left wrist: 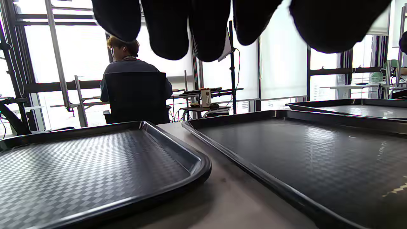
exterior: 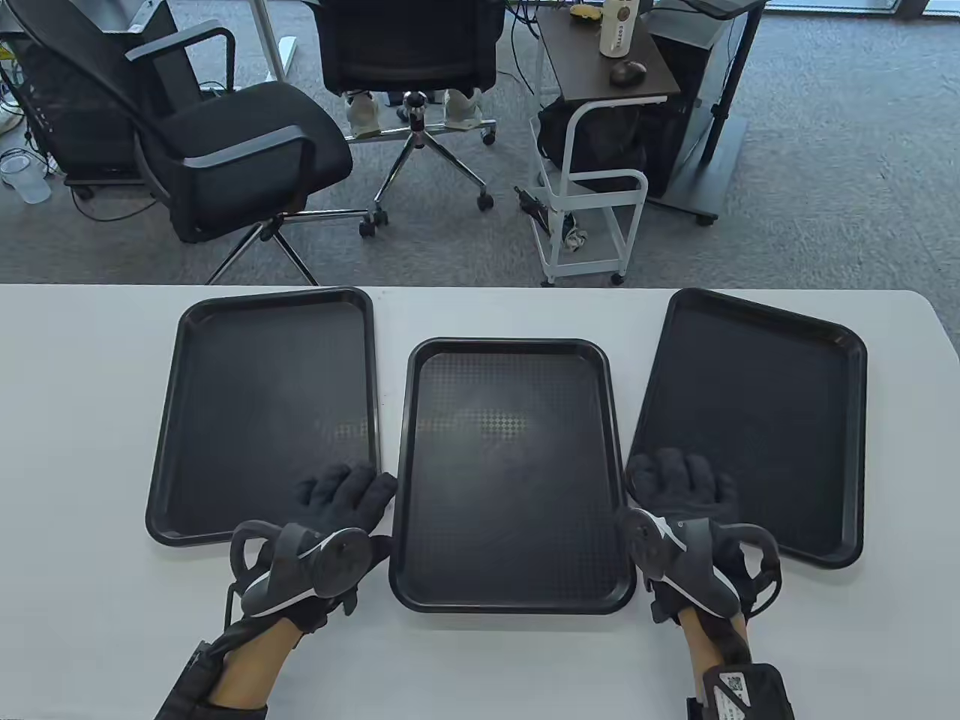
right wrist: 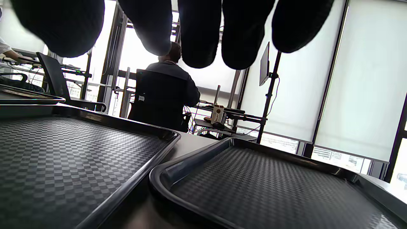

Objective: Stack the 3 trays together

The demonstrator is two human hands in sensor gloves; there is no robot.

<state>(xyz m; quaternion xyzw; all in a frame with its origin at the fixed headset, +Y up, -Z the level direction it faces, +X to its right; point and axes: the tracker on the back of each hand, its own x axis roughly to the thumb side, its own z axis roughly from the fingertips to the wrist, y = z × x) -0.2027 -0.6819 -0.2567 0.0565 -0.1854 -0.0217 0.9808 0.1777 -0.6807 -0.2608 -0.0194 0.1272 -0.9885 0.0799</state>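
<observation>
- Looking down at the tabletop (exterior: 82,450), all three black trays lie flat in a row, none stacked yet. I'll use the middle tray (exterior: 510,472) as the landmark.
- Left tray (exterior: 262,412) sits just beside the middle tray's left edge with a thin strip of tabletop between them. Right tray (exterior: 757,420) is on the other side, rotated a bit so its near corner comes very close to the middle tray's near right edge.
- Left hand (exterior: 341,517) hovers over the left tray's near corner, the one next to the middle tray. Fingers look spread and loose, gripping nothing. From the wrist view they hang above the gap, clear of the rim.
- Right hand (exterior: 679,502) mirrors it over the right tray's near corner, fingers also spread and holding nothing.
- What could go wrong, my guess: these rims are low and the trays are wide and slick, so lifting one by a single corner could let it tilt and clip the middle tray, shoving it out of line.
- The angled right tray may also land crooked and not nest unless it's squared up first.
</observation>
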